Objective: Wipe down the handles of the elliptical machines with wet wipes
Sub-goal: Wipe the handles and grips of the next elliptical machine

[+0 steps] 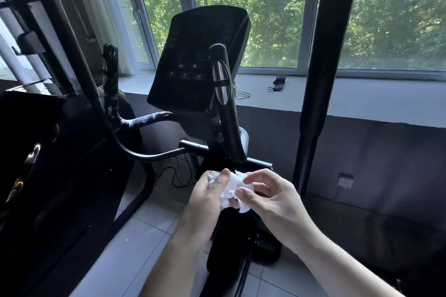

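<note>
Crumpled white wet wipe (233, 187), left hand (210, 194), right hand (268, 196) pinching

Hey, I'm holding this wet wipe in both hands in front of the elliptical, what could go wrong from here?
1. The wet wipe is bunched up between the left hand and right hand; wiping with it crumpled may cover little of the handle.
2. The console sits right beside that handle, so a dripping wipe might wet its buttons.
3. A thin cable trails on the floor near the base and could snag a foot.
</note>
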A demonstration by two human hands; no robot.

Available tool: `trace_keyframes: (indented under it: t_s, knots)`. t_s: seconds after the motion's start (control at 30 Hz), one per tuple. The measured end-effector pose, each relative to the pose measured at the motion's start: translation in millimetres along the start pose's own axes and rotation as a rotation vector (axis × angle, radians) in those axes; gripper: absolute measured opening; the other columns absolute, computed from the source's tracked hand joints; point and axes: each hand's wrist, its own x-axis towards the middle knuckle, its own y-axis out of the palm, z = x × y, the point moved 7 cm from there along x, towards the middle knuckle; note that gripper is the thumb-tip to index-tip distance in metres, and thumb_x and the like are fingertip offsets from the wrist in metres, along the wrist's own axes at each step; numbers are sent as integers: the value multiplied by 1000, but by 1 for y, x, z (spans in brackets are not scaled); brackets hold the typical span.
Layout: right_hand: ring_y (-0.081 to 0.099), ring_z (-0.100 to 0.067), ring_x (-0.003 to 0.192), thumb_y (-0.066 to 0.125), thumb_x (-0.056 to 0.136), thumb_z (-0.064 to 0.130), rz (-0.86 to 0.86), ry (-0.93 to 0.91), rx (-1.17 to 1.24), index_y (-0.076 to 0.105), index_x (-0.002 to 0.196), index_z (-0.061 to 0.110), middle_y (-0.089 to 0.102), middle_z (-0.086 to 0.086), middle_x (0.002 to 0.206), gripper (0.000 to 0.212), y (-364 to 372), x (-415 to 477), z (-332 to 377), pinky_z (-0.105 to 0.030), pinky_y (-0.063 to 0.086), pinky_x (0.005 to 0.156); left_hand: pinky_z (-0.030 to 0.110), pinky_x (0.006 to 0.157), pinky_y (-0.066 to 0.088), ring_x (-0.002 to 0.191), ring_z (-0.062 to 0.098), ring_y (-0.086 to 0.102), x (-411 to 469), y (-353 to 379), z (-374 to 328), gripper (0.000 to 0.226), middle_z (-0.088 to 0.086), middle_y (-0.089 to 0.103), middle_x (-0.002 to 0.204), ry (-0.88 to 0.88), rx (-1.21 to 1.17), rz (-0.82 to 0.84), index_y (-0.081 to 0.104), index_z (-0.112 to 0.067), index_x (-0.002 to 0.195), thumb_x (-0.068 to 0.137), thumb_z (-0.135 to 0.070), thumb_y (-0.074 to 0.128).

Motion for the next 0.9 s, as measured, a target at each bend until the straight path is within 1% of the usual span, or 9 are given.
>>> trace_keyframes:
  t_s: [0.07,0.13,0.2,0.27,0.37,0.5,0.63,0.77,0.9]
  knots:
    - [78,-17,82,83,87,26,6,-1,-21,72,97,14,80,-2,89,20,2,0,3,-23,59,71,37,76,54,81,33,67,-3,3,-1,33,30,72,92,-12,32,29,53,8,105,108,-24,47]
    - [76,-19,76,83,88,27,-22,-3,-56,71,94,12,77,-9,79,20,1,2,4,-22,58,68,42,78,53,83,40,70,-7,6,-4,25,22,76,93,-8,62,58,51,3,98,108,-18,43]
    - [75,-24,78,81,90,29,-54,-6,-87,72,91,13,75,-16,78,18,0,3,3,-30,59,73,46,79,54,86,44,72,-8,10,-6,22,23,76,99,6,101,93,50,0,97,108,-16,41]
    - [77,-25,83,76,95,25,-69,-5,-75,75,91,13,77,-11,85,12,0,4,0,-39,62,82,36,70,57,74,31,72,-9,12,-6,20,27,74,100,19,133,107,49,-1,95,109,-10,39]
    - [78,-18,89,69,99,13,-85,7,-11,79,92,11,80,3,96,13,-2,5,-3,-39,62,86,26,61,54,63,18,68,-8,11,-6,21,23,75,90,38,139,88,52,-3,92,109,-11,42]
    - [79,-18,91,64,100,9,-129,67,129,79,98,6,81,1,100,16,-9,5,-10,-31,59,81,37,68,53,67,22,67,-8,5,-4,26,18,75,87,3,98,39,54,-5,88,92,-31,49]
    - [77,-30,88,61,103,15,-203,109,198,74,97,4,80,-9,98,18,-14,7,-22,-47,60,83,25,59,50,66,25,66,-8,2,4,36,25,75,89,-54,39,-1,53,10,104,107,-24,44]
    - [72,-28,77,59,105,19,-190,110,208,70,94,5,77,-16,90,22,-14,7,-27,-44,55,74,30,68,55,70,22,70,-12,3,0,48,13,79,89,-35,156,5,56,5,106,97,-41,62]
    - [70,-24,79,62,104,24,-152,121,178,72,92,10,76,-11,87,21,-14,7,-30,-37,54,75,26,66,56,75,18,75,-12,-1,-1,31,12,79,87,-36,187,-28,54,2,103,95,-23,71]
